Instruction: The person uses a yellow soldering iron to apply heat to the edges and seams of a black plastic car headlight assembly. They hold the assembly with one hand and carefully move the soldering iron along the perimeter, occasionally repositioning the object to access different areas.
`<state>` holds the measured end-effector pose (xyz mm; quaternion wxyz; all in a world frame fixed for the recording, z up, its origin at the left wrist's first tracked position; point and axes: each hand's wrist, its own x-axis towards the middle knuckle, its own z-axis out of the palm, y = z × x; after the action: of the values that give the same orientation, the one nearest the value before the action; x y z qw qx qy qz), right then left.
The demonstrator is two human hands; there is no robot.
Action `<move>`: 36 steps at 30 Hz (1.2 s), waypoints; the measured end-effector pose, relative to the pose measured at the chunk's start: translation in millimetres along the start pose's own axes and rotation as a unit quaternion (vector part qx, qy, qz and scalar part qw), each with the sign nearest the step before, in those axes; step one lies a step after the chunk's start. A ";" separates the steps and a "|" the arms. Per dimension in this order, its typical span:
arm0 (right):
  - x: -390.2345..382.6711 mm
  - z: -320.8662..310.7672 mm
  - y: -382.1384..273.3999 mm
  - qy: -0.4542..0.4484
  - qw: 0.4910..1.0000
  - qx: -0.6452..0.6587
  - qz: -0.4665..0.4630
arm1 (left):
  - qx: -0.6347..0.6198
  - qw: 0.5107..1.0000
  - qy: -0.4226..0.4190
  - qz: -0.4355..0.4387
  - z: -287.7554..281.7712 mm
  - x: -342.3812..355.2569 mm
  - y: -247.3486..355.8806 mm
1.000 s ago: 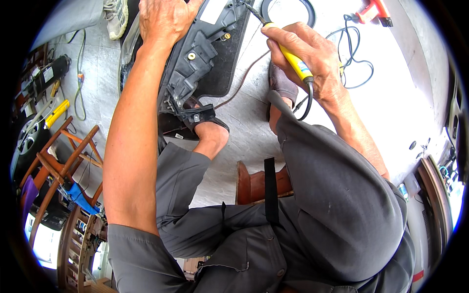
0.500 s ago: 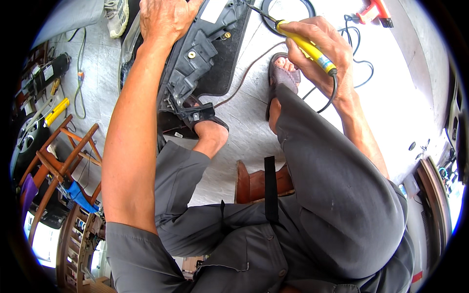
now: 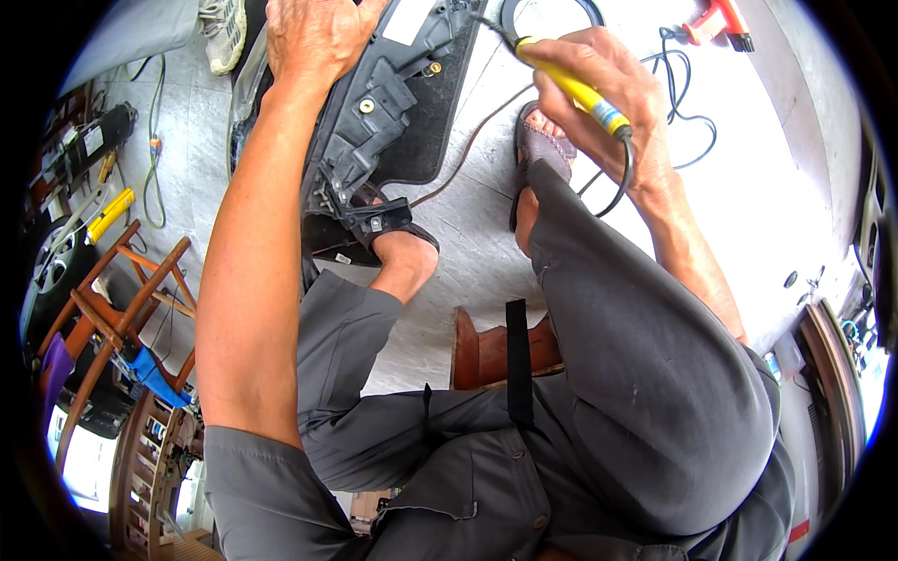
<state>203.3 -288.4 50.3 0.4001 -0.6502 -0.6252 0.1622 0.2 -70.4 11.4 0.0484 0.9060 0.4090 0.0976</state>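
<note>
My right hand is closed round the handle of a yellow soldering iron, its cord trailing from the rear end. The iron's thin tip points up and left, at the edge of a black plastic car headlight housing. Whether the tip touches the plastic is too fine to tell. My left hand lies over the upper left of the housing and grips it, with the fingertips cut off by the top of the picture. The housing carries a white label and brass-coloured fittings. It rests partly on a black mat, near my left foot.
A red tool with a looping cord lies at the upper right. A black ring sits beyond the iron. To my left are a wooden stool frame, a wheel and cables. A brown low seat is below me.
My right hand has shifted slightly left and down with the soldering iron, whose tip has moved a little along the housing edge. The left hand stays in place.
</note>
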 end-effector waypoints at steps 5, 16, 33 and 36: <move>-5.2 -10.2 8.8 0.025 0.999 -0.042 -0.004 | 0.003 1.000 0.006 0.001 -0.1 -0.4 -0.2; 3.2 4.1 2.6 0.008 1.000 -0.010 0.003 | -0.004 1.000 0.014 0.005 -0.6 -0.4 0.4; 6.0 0.4 -3.1 -0.021 0.999 -0.028 0.010 | 0.006 1.000 0.013 0.004 0.6 -0.6 -1.1; 7.6 1.0 -3.8 -0.024 0.999 -0.033 0.010 | -0.002 1.000 0.008 -0.002 0.0 -0.4 0.6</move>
<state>201.2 -281.3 54.6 0.3617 -0.6651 -0.6332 0.1605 0.4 -71.2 11.4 0.0473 0.9044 0.4106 0.1059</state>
